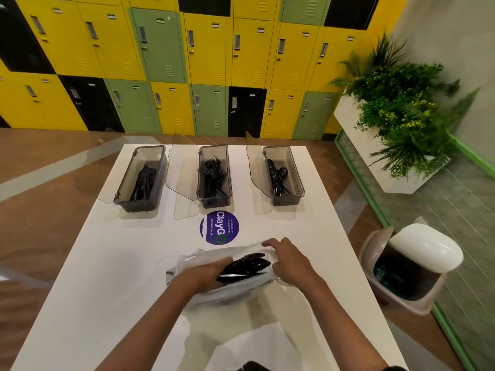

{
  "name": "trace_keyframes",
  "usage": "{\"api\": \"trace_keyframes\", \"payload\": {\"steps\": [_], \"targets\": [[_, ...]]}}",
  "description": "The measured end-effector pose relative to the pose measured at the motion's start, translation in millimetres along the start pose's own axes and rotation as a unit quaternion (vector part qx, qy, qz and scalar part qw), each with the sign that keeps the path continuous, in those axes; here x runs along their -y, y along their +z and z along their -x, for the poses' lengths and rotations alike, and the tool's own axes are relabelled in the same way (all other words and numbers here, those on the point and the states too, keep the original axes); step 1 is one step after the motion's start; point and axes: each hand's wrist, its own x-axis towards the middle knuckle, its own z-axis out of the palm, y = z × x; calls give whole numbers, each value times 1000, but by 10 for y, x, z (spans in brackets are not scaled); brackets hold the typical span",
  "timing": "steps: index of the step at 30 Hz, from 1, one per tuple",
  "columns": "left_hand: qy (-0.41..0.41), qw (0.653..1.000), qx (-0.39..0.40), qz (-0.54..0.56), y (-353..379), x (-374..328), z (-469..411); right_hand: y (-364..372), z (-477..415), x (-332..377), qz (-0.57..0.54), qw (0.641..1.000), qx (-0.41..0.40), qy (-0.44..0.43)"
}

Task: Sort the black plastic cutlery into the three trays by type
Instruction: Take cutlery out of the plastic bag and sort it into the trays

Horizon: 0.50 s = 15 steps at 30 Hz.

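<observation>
A white plastic bag (203,293) lies on the white table (107,263), with a bundle of black cutlery (245,266) in its mouth. My left hand (206,271) reaches into the bag and closes on the bundle. My right hand (286,261) grips the bag's far edge and holds it apart. Three smoky trays stand at the far edge with lids up: the left tray (126,202) has knives, the middle tray (214,203) has forks, the right tray (297,195) has spoons.
A purple round sticker (219,227) sits between the bag and the middle tray. A swing-lid bin (409,266) stands on the floor right of the table. A planter (396,116) is at the back right, lockers (166,62) behind. A dark object (254,366) shows at the bottom edge.
</observation>
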Motion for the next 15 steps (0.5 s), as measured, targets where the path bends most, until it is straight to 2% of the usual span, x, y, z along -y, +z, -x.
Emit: {"api": "trace_keyframes", "payload": {"steps": [7,11,15], "targets": [[-6,995,-72,70,-35,98,46,-85,-21,-87,-79,997,4,-21],[-48,982,-24,182,-24,177,33,-136,-40,-93,-101,994,-7,-35],[-9,971,-43,233,-109,231,87,-137,-50,-123,-111,993,-3,-32]]}}
